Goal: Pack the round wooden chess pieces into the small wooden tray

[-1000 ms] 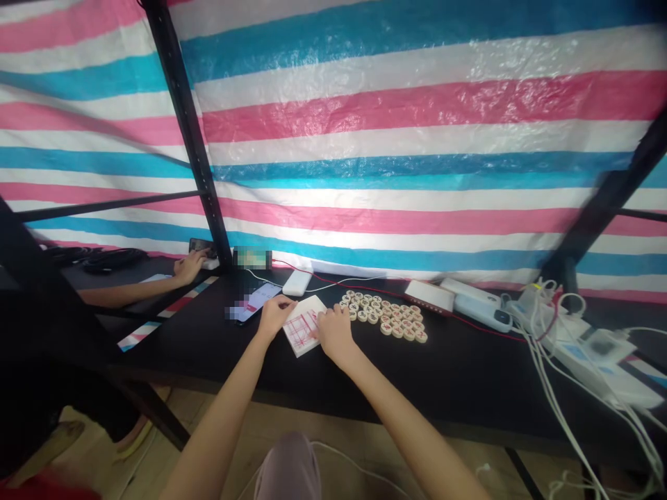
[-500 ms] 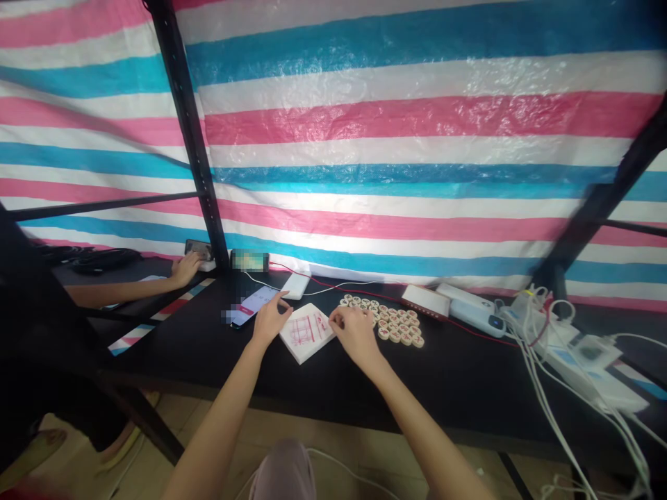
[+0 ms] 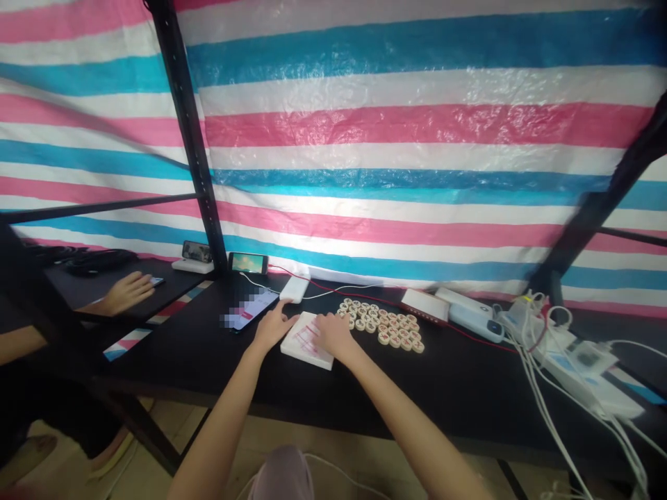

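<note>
A flat white box [image 3: 307, 360] with red line printing on top lies at a slant on the black table. At its left edge, my left hand [image 3: 271, 330] has its forefinger stretched forward and its thumb apart, close to the box's side. My right hand [image 3: 335, 337] lies over the right part of the box with bent fingertips on the printed face; its thumb is hidden. Right of it, several round wooden xiangqi pieces [image 3: 383, 321] with red or dark characters lie in rows.
A phone [image 3: 255, 309] lies left of the box, and another phone [image 3: 249, 262] stands behind it. A white power bank [image 3: 294, 288] is nearby. At right are a tan box [image 3: 426, 303] and a cabled power strip [image 3: 594, 378]. Another person's hand [image 3: 128, 293] is at far left.
The white box has turned on the table. My right hand has moved left onto its top from its right corner. The other person's hand has drawn back from the propped phone.
</note>
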A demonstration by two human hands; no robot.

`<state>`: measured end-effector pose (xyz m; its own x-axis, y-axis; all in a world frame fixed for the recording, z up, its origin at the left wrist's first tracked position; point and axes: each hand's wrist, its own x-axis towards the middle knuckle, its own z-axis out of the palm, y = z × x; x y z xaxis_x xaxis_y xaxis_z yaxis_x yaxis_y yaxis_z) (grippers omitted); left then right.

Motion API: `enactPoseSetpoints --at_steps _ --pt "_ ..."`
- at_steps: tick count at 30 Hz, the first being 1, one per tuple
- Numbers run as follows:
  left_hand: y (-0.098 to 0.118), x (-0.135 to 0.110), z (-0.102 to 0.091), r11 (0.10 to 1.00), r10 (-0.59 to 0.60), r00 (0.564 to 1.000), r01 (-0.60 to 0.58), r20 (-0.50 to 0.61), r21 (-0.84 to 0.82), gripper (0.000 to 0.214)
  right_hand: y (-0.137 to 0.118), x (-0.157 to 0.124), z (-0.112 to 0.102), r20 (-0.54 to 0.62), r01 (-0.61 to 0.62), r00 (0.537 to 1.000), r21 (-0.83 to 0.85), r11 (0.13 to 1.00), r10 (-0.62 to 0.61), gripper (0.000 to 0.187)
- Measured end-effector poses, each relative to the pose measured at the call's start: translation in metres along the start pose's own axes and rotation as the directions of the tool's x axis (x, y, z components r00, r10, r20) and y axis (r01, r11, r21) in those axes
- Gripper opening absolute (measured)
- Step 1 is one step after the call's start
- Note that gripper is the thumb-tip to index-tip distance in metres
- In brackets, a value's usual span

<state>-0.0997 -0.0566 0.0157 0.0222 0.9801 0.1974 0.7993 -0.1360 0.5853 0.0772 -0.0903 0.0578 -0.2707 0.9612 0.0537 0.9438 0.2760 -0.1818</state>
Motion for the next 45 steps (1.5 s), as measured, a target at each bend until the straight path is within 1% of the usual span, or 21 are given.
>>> enactPoseSetpoints --at_steps 2,5,11,14,17,19,21,23,25,26,28,29,32,34,36,38,40,41,42,44,45 --pt "0.001 -0.001 -0.002 1.0 0.021 1.0 -0.021 0.016 -0.016 0.05 -0.007 0.005 0.004 0.007 0.005 1.0 -0.012 1.0 -0.005 0.041" --pt "0.002 -0.001 -0.003 0.999 0.038 0.999 -0.038 0.038 -0.011 0.044 -0.003 0.006 0.007 0.008 0.04 0.999 -0.001 0.999 -0.04 0.046" --pt "0.003 -0.001 -0.002 0.998 0.064 0.997 -0.063 0.048 -0.017 0.034 0.013 0.008 0.016 0.008 0.024 1.0 0.025 0.999 -0.024 0.022" --pt "0.003 -0.002 -0.001 0.998 0.065 0.996 -0.063 0.063 -0.033 0.033 0.015 0.009 0.019 -0.032 0.0 0.999 0.055 0.998 0.001 0.022" --pt "0.002 -0.002 0.0 0.998 0.059 0.996 -0.057 0.068 -0.032 0.034 0.016 0.006 0.015 -0.077 -0.002 0.997 0.096 0.995 0.01 0.013" --pt "0.002 -0.001 0.001 0.998 0.062 0.995 -0.06 0.072 -0.03 0.035 0.018 0.003 0.008 -0.144 0.037 0.99 0.211 0.977 -0.007 0.011" --pt "0.002 -0.001 0.001 0.997 0.068 0.995 -0.066 0.079 -0.032 0.035 0.025 -0.002 -0.004 -0.213 0.135 0.976 0.425 0.895 -0.046 0.012" --pt "0.002 -0.001 0.001 0.997 0.071 0.994 -0.068 0.085 -0.035 0.034 0.037 -0.01 -0.02 -0.257 0.229 0.963 0.628 0.744 -0.079 0.018" --pt "0.002 -0.001 0.001 0.997 0.068 0.994 -0.065 0.09 -0.036 0.034 0.051 -0.021 -0.037 -0.271 0.283 0.955 0.727 0.626 -0.116 0.026" --pt "0.002 -0.001 0.0 0.997 0.067 0.994 -0.064 0.091 -0.037 0.034 0.059 -0.027 -0.044 -0.273 0.309 0.95 0.742 0.595 -0.152 0.029" --pt "0.002 0.0 0.0 0.997 0.064 0.994 -0.06 0.092 -0.037 0.034 0.073 -0.038 -0.053 -0.236 0.36 0.931 0.718 0.596 -0.278 0.031" --pt "0.002 0.0 0.0 0.998 0.062 0.994 -0.059 0.092 -0.036 0.034 0.078 -0.043 -0.053 -0.204 0.384 0.918 0.672 0.633 -0.341 0.03" --pt "0.004 -0.002 0.0 0.998 0.058 0.995 -0.056 0.086 -0.025 0.032 0.089 -0.053 -0.036 -0.132 0.432 0.901 0.362 0.826 -0.414 0.031" --pt "0.009 -0.005 0.0 0.999 0.049 0.996 -0.049 0.071 -0.007 0.034 0.093 -0.058 -0.016 -0.17 0.417 0.903 0.119 0.901 -0.395 0.027" --pt "0.013 -0.009 -0.001 0.998 0.042 0.999 -0.042 -0.011 0.038 0.036 0.096 -0.065 0.002 -0.305 0.357 0.89 -0.002 0.934 -0.34 0.027" --pt "0.013 -0.012 -0.005 0.992 0.091 0.983 -0.075 -0.163 0.1 0.037 0.101 -0.078 0.013 -0.445 0.317 0.844 -0.037 0.948 -0.299 0.032" --pt "0.005 -0.01 -0.014 0.978 0.179 0.932 -0.134 -0.314 0.159 0.036 0.106 -0.094 0.018 -0.483 0.346 0.81 -0.066 0.936 -0.333 0.035" --pt "-0.003 -0.006 -0.02 0.973 0.205 0.908 -0.151 -0.365 0.172 0.035 0.109 -0.102 0.018 -0.454 0.382 0.808 -0.083 0.92 -0.376 0.036" --pt "-0.013 0.0 -0.026 0.979 0.181 0.893 -0.122 -0.412 0.164 0.036 0.112 -0.109 0.018 -0.414 0.42 0.808 -0.096 0.902 -0.42 0.036" --pt "-0.039 0.017 -0.041 0.998 0.052 0.865 -0.021 -0.499 0.066 0.04 0.117 -0.12 0.018 -0.33 0.479 0.81 -0.105 0.871 -0.485 0.034" --pt "-0.053 0.028 -0.049 1.0 0.022 0.871 -0.011 -0.491 0.026 0.043 0.119 -0.122 0.019 -0.303 0.489 0.813 -0.107 0.866 -0.497 0.032"
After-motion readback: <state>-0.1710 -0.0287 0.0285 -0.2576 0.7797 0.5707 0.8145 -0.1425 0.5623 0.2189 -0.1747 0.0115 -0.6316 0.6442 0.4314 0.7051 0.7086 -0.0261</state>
